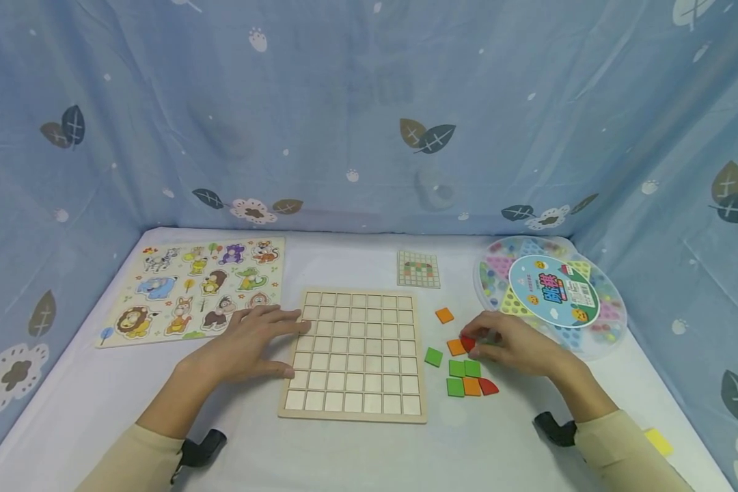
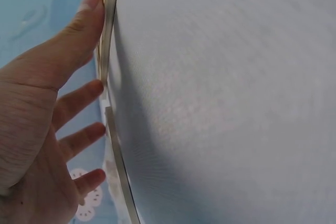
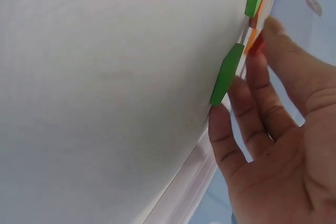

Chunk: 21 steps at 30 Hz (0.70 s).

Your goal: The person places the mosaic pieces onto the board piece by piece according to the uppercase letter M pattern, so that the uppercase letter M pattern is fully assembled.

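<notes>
A wooden grid board (image 1: 353,415) lies in the middle of the table in the head view. At its left edge rests my left hand (image 1: 246,347), thumb and fingers spread and holding nothing; the left wrist view shows the thumb (image 2: 86,27) against the board's edge. Right of the board, my right hand (image 1: 516,343) pinches a red quarter-circle tile (image 1: 467,342) between thumb and finger, low over the table. An orange square tile (image 1: 456,347) lies beside it. In the right wrist view a green tile (image 3: 228,74) is near the other fingertips.
Loose green tiles (image 1: 456,387), orange tiles and another red quarter-circle (image 1: 488,387) lie right of the board. Behind it is a small pattern card (image 1: 418,269). An animal puzzle (image 1: 187,273) lies left, a round game box (image 1: 553,290) right. Blue curtains surround the table.
</notes>
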Available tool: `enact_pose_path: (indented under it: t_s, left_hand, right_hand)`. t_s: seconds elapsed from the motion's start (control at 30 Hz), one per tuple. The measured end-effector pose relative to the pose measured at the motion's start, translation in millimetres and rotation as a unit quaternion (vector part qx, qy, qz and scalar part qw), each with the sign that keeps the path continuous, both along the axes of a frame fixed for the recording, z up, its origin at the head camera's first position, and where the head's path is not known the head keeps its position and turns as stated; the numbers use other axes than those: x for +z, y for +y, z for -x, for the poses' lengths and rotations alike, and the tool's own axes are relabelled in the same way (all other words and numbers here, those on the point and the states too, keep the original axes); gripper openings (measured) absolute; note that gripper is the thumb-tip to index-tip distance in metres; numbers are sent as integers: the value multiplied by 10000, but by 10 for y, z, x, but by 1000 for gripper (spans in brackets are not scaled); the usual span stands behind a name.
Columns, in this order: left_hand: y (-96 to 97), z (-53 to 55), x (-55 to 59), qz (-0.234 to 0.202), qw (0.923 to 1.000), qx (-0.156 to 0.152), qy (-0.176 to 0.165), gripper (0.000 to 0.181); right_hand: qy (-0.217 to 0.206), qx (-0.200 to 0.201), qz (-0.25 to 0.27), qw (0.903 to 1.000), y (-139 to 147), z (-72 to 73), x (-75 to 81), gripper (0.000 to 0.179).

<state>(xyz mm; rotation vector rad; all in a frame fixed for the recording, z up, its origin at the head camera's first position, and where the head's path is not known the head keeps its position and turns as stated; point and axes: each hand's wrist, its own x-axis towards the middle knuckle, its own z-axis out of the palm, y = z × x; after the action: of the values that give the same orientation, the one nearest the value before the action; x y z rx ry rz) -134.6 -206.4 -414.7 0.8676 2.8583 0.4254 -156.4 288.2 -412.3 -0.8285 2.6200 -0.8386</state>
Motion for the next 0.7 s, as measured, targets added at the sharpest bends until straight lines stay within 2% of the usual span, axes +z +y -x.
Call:
enact_pose_path:
  t_s: [0.17, 0.33, 0.53, 0.7]
  left_hand:
    - [-1, 8, -3, -29, 10000, -26, 8, 77]
    - [-2, 19, -15, -91, 9998, -79, 136, 78]
    - [25, 22, -50, -339, 9991, -168, 212, 78]
    - [71, 34, -57, -156, 9997, -22, 171, 80]
  right_hand:
    - [-134, -107, 439, 9989, 15, -3, 0, 28]
    - [-201, -8, 907, 9957, 7, 6, 28, 27]
    - [-270, 65, 1124, 9933, -53, -4, 40, 28]
    - [-155, 169, 1243, 9920, -152, -3, 64, 32]
